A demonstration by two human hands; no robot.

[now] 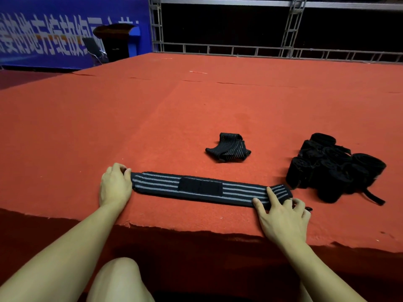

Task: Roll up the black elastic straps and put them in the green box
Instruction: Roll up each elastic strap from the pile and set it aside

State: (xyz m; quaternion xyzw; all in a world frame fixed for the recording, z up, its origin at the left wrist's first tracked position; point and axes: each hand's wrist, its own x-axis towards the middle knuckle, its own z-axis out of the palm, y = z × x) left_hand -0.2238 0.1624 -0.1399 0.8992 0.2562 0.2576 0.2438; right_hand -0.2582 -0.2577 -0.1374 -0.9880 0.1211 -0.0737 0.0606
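A black elastic strap (237,192) with grey stripes and a black velcro patch lies stretched flat near the front edge of the red carpeted platform (174,110). My left hand (114,185) pinches its left end. My right hand (281,214) rests on its right end, fingers spread and pressing it down. A second, loosely crumpled striped strap (227,148) lies behind it. A pile of several rolled black straps (333,168) sits at the right. No green box is in view.
The platform's front edge (196,229) runs just below my hands, and my bare knees (117,280) are under it. A metal truss railing (261,50) borders the far side. A blue banner (54,31) hangs at the back left.
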